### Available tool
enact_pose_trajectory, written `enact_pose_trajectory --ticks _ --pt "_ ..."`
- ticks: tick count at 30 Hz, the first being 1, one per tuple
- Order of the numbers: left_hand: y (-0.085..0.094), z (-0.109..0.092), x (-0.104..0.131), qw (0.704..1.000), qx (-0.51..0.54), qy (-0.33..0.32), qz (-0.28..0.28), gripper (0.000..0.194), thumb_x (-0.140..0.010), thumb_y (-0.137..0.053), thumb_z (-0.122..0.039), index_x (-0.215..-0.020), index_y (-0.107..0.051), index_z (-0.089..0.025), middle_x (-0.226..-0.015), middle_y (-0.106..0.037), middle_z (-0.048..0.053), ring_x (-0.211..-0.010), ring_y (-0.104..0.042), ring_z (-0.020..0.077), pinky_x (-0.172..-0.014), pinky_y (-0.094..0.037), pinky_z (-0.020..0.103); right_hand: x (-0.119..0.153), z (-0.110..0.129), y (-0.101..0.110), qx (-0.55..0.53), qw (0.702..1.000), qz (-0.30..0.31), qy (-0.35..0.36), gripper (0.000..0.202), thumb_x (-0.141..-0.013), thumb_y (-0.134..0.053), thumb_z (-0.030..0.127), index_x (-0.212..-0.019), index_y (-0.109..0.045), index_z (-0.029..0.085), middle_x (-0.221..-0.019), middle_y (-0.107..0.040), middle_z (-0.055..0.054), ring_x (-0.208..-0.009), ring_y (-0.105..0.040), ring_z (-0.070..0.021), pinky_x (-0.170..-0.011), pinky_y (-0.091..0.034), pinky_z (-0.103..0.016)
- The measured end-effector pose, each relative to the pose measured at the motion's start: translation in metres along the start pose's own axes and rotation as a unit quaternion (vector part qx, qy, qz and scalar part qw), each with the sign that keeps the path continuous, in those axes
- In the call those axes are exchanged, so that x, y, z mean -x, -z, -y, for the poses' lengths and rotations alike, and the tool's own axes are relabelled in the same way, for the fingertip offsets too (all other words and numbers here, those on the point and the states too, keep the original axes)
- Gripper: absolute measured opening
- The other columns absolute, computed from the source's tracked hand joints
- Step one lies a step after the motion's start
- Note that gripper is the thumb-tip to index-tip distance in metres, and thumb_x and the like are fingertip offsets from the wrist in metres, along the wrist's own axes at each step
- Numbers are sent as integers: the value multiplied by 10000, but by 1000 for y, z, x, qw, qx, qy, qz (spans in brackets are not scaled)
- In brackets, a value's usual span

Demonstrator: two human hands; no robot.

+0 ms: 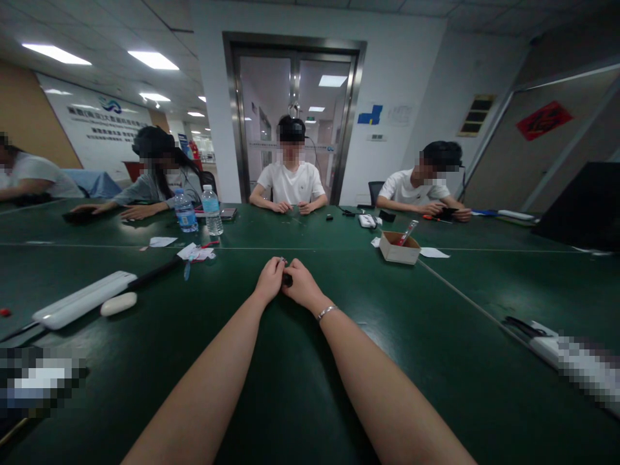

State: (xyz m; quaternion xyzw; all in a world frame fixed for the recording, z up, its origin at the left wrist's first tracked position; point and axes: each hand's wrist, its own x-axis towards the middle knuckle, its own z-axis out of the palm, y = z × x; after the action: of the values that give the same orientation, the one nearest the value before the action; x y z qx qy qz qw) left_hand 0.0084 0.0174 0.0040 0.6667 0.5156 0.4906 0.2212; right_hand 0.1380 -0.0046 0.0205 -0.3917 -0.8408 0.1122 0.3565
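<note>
My left hand (269,281) and my right hand (303,285) meet just above the green table (290,361), near the middle of the view. A small black object (287,279) shows between them, under the curled fingers of my right hand, which holds it. At the fingertips of my left hand there is a tiny shiny piece, too small to name. The fingers of both hands are bent and pressed together. A silver bracelet (326,312) circles my right wrist.
Two water bottles (212,210) and paper scraps (196,252) lie beyond my hands to the left. A small box (400,249) stands to the right. A long white device (87,299) and a white oval case (119,304) rest at left. Several people sit around the table.
</note>
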Motion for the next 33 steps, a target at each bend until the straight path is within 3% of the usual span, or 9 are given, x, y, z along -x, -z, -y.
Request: enact_pose_trajectory --ticks 17,26,33 --pt "-1 3 1 998 47 39 15 224 -884 -390 -351 -917 -559 -207 -901 -616 42 -819 -581 166 -726 -457 293 0 3 4 87 995 1 -43 154 -714 -692 189 -852 -637 149 -850 -493 -34 -671 -492 -136 -599 -426 -247" --pt "-3 12 -3 997 64 37 9 216 -877 -407 -351 -911 -560 -203 -901 -613 45 -834 -581 164 -729 -461 285 -1 7 9 123 989 18 -84 172 -776 -663 290 -881 -651 154 -842 -560 -50 -745 -542 -163 -664 -426 -254" --pt "-3 9 -3 982 176 72 -16 220 -859 -450 -365 -922 -567 -190 -834 -591 39 -737 -583 137 -628 -480 237 0 5 10 131 987 1 -89 212 -795 -655 347 -886 -645 155 -859 -592 -52 -773 -561 -166 -671 -421 -246"
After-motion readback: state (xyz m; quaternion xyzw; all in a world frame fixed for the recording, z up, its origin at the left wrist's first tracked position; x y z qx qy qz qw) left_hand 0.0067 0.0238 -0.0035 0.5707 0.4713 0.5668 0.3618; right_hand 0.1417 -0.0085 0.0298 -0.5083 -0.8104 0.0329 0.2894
